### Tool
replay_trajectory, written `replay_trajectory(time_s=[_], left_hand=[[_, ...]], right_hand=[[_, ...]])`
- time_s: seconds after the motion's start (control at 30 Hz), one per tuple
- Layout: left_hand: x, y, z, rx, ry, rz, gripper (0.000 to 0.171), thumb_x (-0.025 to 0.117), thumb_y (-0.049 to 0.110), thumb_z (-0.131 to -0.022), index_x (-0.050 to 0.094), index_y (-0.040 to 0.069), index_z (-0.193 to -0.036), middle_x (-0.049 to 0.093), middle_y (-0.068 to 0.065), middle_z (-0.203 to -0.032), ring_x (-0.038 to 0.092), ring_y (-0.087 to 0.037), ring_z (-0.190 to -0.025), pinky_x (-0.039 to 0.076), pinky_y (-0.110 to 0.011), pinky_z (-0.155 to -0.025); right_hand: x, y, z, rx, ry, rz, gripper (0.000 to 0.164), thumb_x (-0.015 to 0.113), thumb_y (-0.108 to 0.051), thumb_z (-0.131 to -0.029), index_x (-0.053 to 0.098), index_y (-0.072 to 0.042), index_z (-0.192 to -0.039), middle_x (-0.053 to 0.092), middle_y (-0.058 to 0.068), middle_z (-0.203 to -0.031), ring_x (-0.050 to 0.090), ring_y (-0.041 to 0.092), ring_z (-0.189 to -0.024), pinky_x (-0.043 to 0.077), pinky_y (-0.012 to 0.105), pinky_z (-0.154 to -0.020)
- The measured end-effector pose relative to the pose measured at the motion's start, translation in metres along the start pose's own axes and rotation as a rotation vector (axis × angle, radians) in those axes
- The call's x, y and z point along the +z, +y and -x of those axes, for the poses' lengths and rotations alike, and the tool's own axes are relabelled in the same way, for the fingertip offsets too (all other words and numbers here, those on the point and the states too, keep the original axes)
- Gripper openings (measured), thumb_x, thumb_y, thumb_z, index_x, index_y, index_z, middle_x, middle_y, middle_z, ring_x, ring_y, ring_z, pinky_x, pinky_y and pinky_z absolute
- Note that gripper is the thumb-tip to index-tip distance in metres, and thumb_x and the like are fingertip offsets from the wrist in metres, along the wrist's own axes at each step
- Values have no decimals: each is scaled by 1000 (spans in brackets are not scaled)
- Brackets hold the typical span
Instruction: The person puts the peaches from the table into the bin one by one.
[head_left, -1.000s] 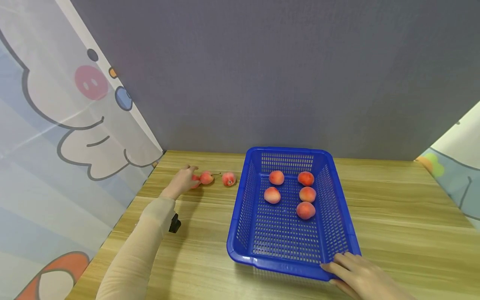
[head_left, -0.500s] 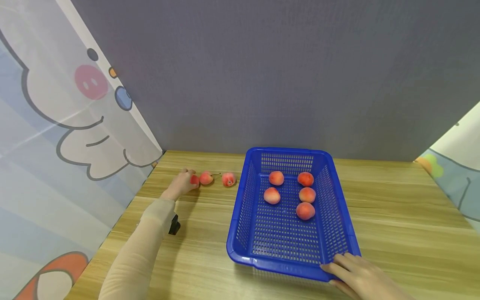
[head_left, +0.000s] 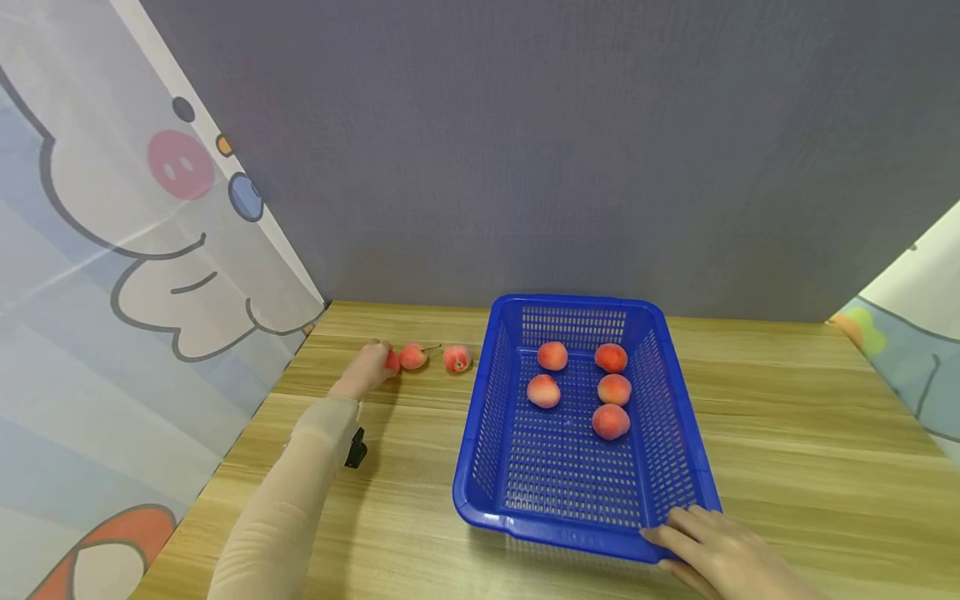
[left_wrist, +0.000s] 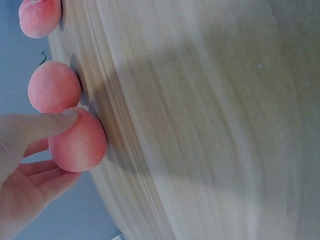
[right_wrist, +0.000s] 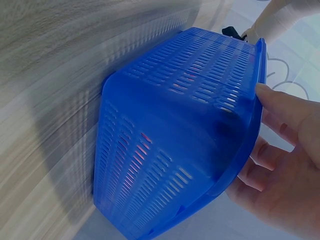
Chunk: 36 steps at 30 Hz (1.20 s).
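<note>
At the left of the table my left hand (head_left: 365,368) holds a peach (left_wrist: 79,141), its thumb on top and fingers around the far side. Right beside that peach lies a second, stemmed peach (left_wrist: 54,87), and a third peach (head_left: 457,358) sits closer to the basket. A blue plastic basket (head_left: 480,523) with slotted walls stands in the middle, with several peaches (head_left: 543,391) on its floor. My right hand (head_left: 720,546) grips the basket's near right corner, the thumb and fingers on either side of the rim in the right wrist view.
The wooden table (head_left: 787,433) ends at a grey panel (head_left: 570,167) behind. Cartoon-printed cloth (head_left: 105,333) hangs along the left side. A black device (head_left: 356,448) is strapped at my left wrist.
My left hand has closed in on the leftmost peach, its raised fingers lowering around it. The right hand and the basket have stayed in place.
</note>
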<state>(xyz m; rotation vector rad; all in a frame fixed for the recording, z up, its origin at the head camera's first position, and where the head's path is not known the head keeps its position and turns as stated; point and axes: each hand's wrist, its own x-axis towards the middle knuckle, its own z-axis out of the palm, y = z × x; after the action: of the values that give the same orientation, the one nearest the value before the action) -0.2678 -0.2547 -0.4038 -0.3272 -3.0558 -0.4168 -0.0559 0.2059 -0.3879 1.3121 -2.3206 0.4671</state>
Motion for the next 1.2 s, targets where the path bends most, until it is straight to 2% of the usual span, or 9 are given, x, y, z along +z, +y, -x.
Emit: replay_trajectory(time_s=[0.2,0.37,0.7,0.93,1.2], left_hand=[[-2,2,-2,-6,-18,-16,13,63,0,-75,56,-7,-85,53,-14,-78,48,-23,-70,43,-33,-61],[-2,2,-2,5,-12,-17,13,63,0,-75,56,-6,-84,53,-15,-79,49,-24,-71,44,-34,-62],[-5,-2,3,-55,-30,57,33,64,6,-77,54,-13,-101,52,-24,-92,54,-29,-78,47,-38,-69],[-18,-1,5,-44,-14,90,27,67,8,-73,57,-8,-92,53,-18,-85,52,-26,-72,46,-34,-64],[-38,6,3,20,42,21,42,65,4,-74,51,-16,-108,54,-30,-98,54,-35,-82,47,-41,-70]], right_hand=[[0,-1,0,7,-8,-7,21,51,-34,-88,61,-17,-93,43,-14,-78,38,-1,-65,28,9,-54],[-3,-2,0,39,-27,-4,17,56,-33,-85,62,-19,-94,44,-17,-80,39,-2,-67,30,10,-54],[-4,-4,0,45,-43,-9,17,59,-31,-83,61,-19,-94,44,-17,-80,39,-2,-66,31,10,-54],[-3,-2,1,34,-48,-15,19,54,-33,-86,61,-17,-95,45,-14,-79,39,0,-66,31,11,-53],[-3,-2,1,30,-39,-9,20,52,-34,-87,61,-18,-96,45,-15,-80,40,0,-67,31,11,-54]])
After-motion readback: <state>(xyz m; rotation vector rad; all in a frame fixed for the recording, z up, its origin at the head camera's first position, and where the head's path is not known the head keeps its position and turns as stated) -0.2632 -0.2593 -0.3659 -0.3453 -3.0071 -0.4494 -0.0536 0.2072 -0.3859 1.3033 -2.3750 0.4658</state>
